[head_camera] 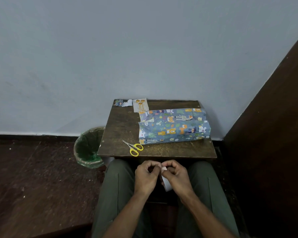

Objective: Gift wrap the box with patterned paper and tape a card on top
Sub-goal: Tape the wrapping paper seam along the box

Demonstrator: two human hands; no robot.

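Box (pixel 175 133) in animal-print paper on the table (pixel 155 152), card (pixel 141 105) behind, scissors (pixel 133 147) in front; left hand (pixel 145 176) and right hand (pixel 175 175) both pinching a tape roll (pixel 167 184) over the lap.

A plain room in a home is suggested: a small worn wooden table (pixel 124 127) is set against a bare bluish wall (pixel 127 48), a lined bin (pixel 89 148) at its left on dark flooring (pixel 33 177).

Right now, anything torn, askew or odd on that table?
Yes. A torn scrap of patterned paper lies at the table's far left corner, ragged-edged. The wrapping on the box gapes unsealed along its top seam. Scissors sit near the front edge.
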